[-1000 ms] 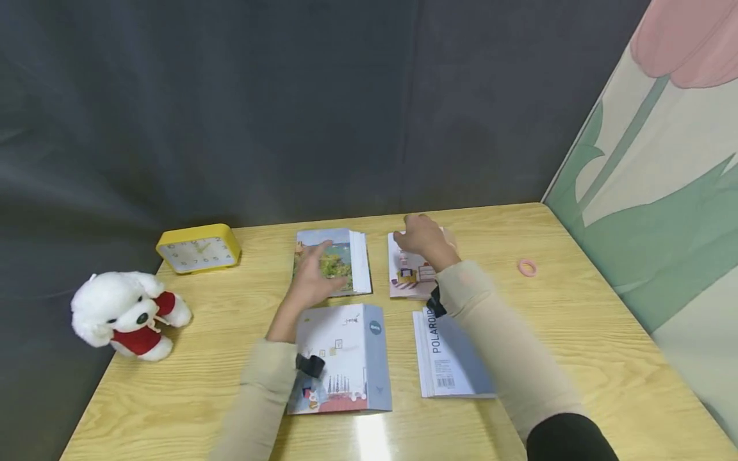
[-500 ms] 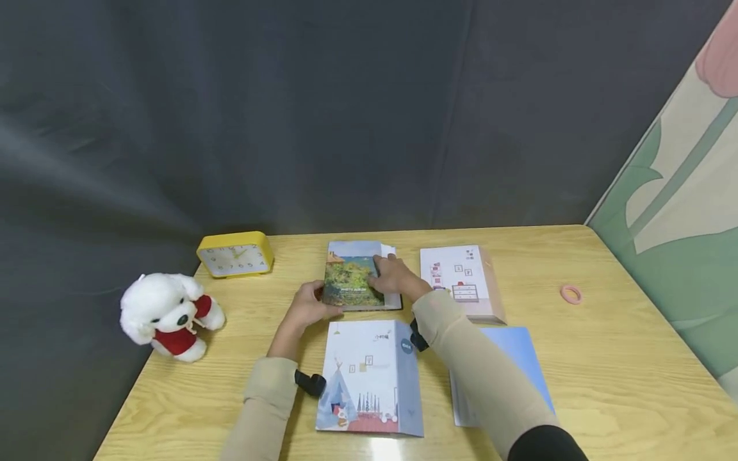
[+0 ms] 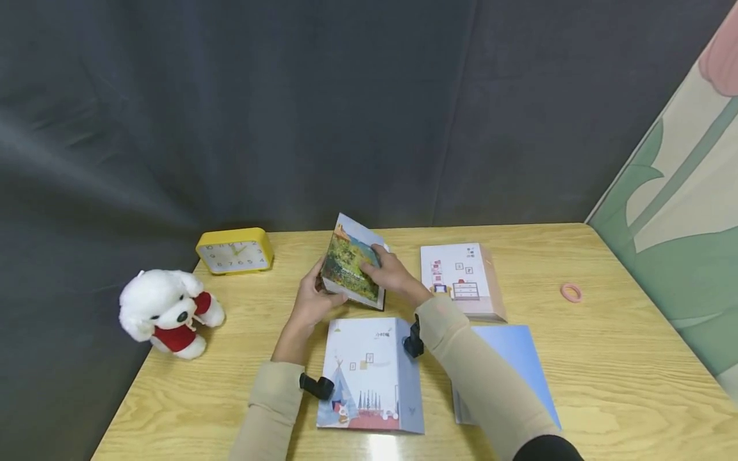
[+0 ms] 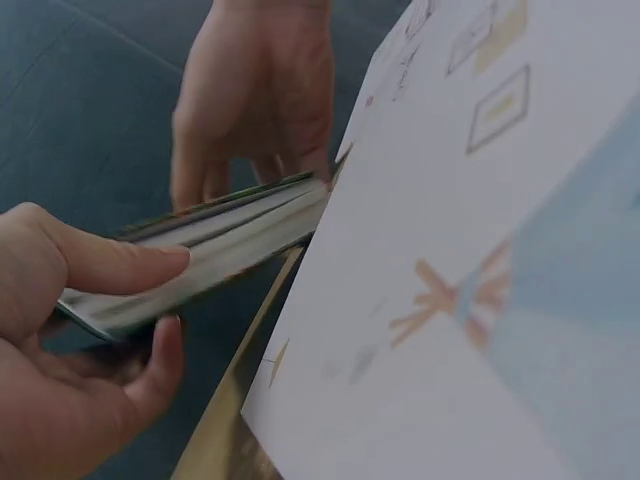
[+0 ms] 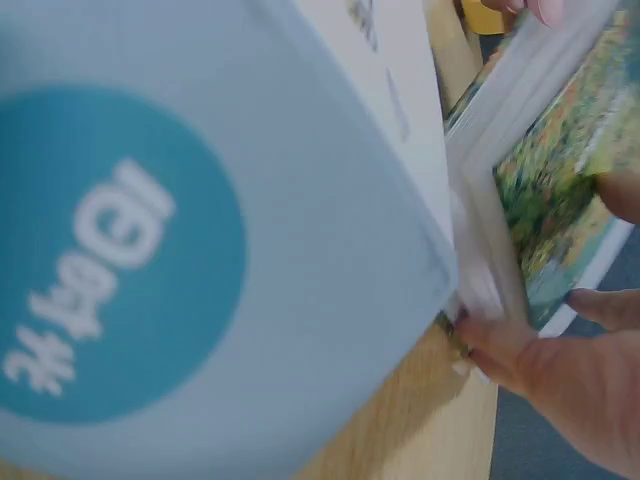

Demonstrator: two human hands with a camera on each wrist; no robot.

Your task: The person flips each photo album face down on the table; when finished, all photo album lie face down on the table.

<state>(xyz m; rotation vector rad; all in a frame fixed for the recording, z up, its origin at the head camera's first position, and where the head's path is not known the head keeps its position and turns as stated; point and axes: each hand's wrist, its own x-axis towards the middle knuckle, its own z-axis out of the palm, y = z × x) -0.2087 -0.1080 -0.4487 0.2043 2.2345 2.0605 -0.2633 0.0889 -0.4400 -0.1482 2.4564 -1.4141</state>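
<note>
A photo album [image 3: 348, 261] with a painted garden cover is tilted up off the table, its left side raised. My left hand [image 3: 311, 301] grips its lower left corner; in the left wrist view that thumb [image 4: 130, 262] lies along the page edges. On the right side, my right hand [image 3: 394, 276] holds the album, fingers on the cover and its edge, as the right wrist view shows. Just below, a larger white album [image 3: 369, 384] with a tent drawing lies flat.
A smaller white album [image 3: 446, 272] and a blue album [image 3: 513, 358], partly under my right sleeve, lie to the right. A pink ring [image 3: 571, 293] is farther right. A yellow clock [image 3: 235, 251] and a white plush dog [image 3: 167, 314] stand left. A dark curtain hangs behind.
My right hand has moved left from the smaller white album to the garden-cover album. My left hand has taken its lower corner, and the album has been raised and tilted.
</note>
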